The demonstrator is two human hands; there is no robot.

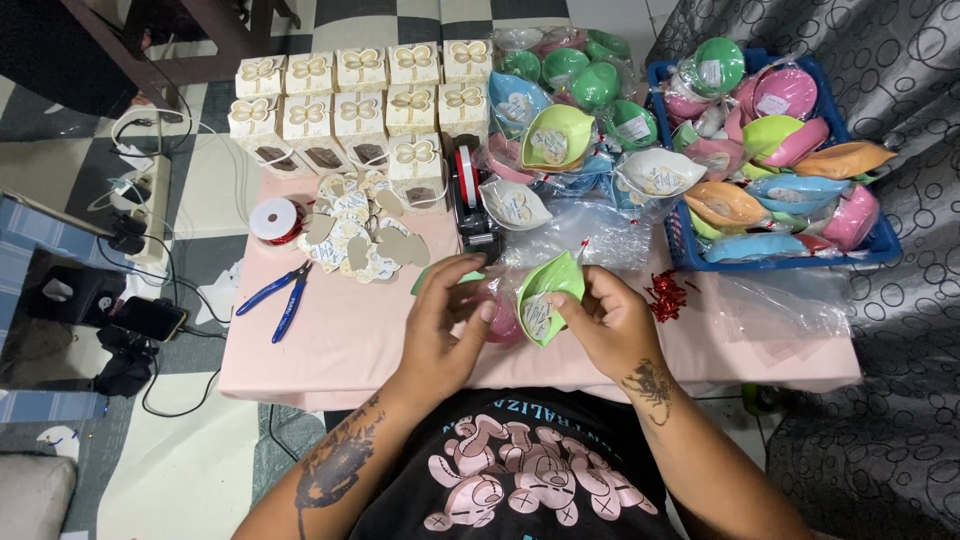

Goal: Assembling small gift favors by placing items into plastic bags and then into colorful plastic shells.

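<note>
A light green leaf-shaped dish [552, 287] with a round paper label on it is held over the near edge of the pink table [340, 335]. My right hand [608, 318] grips its right side, thumb on the label. My left hand [447, 308] pinches its left edge, over a pink dish [503, 322] that lies half hidden beneath. Clear plastic wrap [600, 240] lies just behind the hands.
Cream gift boxes [360, 105] stand at the back left. A black tape dispenser [470, 200], paper tags [360, 235], red ribbon spool [275, 220] and blue pliers [280, 295] lie mid-table. Wrapped coloured dishes [570, 110] pile up behind; a blue basket [690, 255] holds more.
</note>
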